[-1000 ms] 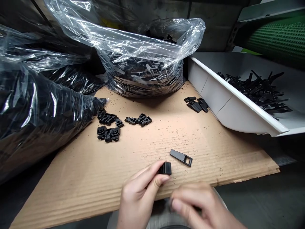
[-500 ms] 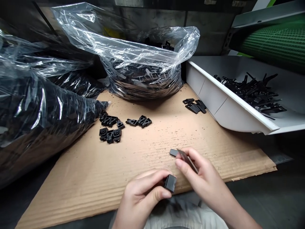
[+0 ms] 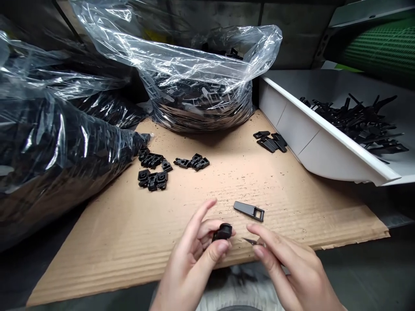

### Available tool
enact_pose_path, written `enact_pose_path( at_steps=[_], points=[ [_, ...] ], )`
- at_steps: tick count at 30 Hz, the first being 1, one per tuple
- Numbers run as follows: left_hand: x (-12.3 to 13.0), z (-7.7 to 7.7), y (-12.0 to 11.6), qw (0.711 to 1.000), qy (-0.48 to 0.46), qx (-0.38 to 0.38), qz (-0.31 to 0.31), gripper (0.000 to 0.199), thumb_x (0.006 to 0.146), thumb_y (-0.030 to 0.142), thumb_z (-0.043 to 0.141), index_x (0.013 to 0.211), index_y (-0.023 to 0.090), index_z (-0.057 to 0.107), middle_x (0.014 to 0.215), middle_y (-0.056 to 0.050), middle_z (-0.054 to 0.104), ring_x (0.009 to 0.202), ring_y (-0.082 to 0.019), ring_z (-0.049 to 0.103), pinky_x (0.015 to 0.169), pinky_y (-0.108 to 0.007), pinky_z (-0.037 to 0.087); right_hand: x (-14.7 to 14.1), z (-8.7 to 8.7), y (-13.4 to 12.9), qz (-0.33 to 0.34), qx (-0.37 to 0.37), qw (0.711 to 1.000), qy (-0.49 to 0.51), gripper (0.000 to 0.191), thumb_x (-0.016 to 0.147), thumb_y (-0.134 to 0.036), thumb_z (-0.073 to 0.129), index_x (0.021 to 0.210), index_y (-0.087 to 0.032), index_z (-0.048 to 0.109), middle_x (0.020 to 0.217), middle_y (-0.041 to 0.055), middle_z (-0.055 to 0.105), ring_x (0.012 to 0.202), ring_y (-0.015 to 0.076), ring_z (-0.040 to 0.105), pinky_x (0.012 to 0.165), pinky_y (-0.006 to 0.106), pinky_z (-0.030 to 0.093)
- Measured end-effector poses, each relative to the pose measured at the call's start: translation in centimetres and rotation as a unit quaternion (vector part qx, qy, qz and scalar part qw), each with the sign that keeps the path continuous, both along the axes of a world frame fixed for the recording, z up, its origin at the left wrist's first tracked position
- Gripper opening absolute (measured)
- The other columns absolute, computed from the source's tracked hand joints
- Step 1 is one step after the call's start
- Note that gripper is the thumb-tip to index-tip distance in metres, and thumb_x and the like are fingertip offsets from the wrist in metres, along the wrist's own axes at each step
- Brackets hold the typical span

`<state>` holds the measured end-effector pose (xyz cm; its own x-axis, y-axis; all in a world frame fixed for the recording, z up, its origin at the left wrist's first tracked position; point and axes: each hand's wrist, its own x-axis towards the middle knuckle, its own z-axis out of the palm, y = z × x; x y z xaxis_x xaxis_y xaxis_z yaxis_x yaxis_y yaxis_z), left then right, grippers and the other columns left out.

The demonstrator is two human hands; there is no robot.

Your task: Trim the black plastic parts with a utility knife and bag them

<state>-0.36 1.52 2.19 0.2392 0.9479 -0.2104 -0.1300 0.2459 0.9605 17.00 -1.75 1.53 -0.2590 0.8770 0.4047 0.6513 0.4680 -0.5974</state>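
My left hand (image 3: 194, 261) grips a small black plastic part (image 3: 223, 232) between thumb and fingers, its rounded end facing up and the index finger raised away from it. Close by on the right, my right hand (image 3: 290, 265) pinches a thin, pointed blade (image 3: 249, 241), its tip directed at the part but apart from it. Most of the blade is covered by the fingers. Just beyond both hands, a long tapered black plastic piece (image 3: 246, 210) with a square opening at one end lies on the cardboard sheet (image 3: 129, 242).
Small black parts (image 3: 153, 179) lie in groups at left, with others (image 3: 194, 162) nearer the middle. Flat black pieces (image 3: 270, 141) rest beside a white tray (image 3: 324, 134) of long black pieces. A clear plastic bag (image 3: 201, 108) stands behind; a filled bag (image 3: 65, 142) borders the left.
The part in my left hand has been turned, showing a rounded end. My right hand, still with the blade, has come lower and nearer me, uncovering the long tapered piece. The view has shifted slightly.
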Motion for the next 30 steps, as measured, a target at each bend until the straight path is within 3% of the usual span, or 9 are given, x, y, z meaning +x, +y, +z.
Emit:
enact_pose_path(
  at_steps=[4,8,24,27,30],
  points=[
    [-0.2,-0.1,0.2,0.990,0.094,0.098,-0.024,0.011,0.077,0.019,0.061,0.080,0.026,0.068,0.085,0.003,0.065,0.077,-0.012,0.059,0.069,-0.014,0.045,-0.7,0.3,0.6,-0.019,0.048,0.998,0.023,0.019,0.082,-0.007,0.046,0.096,-0.015,0.057,0.074,0.0059,0.064,0.062,0.0148,0.061,0.056,0.025,0.049],
    [-0.2,0.1,0.5,0.981,0.108,0.157,-0.026,0.015,0.077,0.014,0.060,0.081,0.027,0.067,0.080,0.005,0.064,0.074,-0.011,0.059,0.067,-0.012,0.045,-0.9,0.3,1.0,-0.020,0.079,0.997,0.016,0.021,0.080,-0.005,0.050,0.098,-0.012,0.060,0.073,0.0074,0.064,0.064,0.0158,0.061,0.057,0.025,0.049],
    [-0.5,-0.1,0.8,0.975,0.120,0.181,-0.051,0.016,0.079,0.014,0.058,0.085,0.027,0.065,0.078,0.005,0.062,0.066,-0.009,0.057,0.062,-0.012,0.045,-1.0,-0.3,0.9,-0.016,0.061,0.998,-0.016,0.027,0.079,-0.003,0.049,0.102,-0.010,0.061,0.074,0.0079,0.064,0.067,0.0166,0.060,0.061,0.026,0.049],
    [-0.7,-0.1,0.8,0.972,0.121,0.194,-0.058,0.019,0.079,0.012,0.058,0.087,0.028,0.065,0.078,0.006,0.062,0.071,-0.008,0.058,0.065,-0.009,0.044,-1.1,0.0,1.2,-0.009,0.036,0.999,-0.006,0.022,0.081,-0.005,0.047,0.097,-0.009,0.062,0.068,0.0072,0.062,0.061,0.0158,0.058,0.056,0.026,0.047],
    [-0.9,-0.2,0.8,0.969,0.121,0.206,-0.067,0.022,0.080,0.011,0.058,0.089,0.029,0.065,0.086,0.007,0.063,0.081,-0.009,0.059,0.073,-0.009,0.043,-1.0,0.9,1.5,0.018,-0.059,0.997,0.036,0.019,0.083,-0.008,0.043,0.090,-0.011,0.061,0.066,0.0039,0.058,0.058,0.0134,0.055,0.054,0.023,0.044]
  ],
)
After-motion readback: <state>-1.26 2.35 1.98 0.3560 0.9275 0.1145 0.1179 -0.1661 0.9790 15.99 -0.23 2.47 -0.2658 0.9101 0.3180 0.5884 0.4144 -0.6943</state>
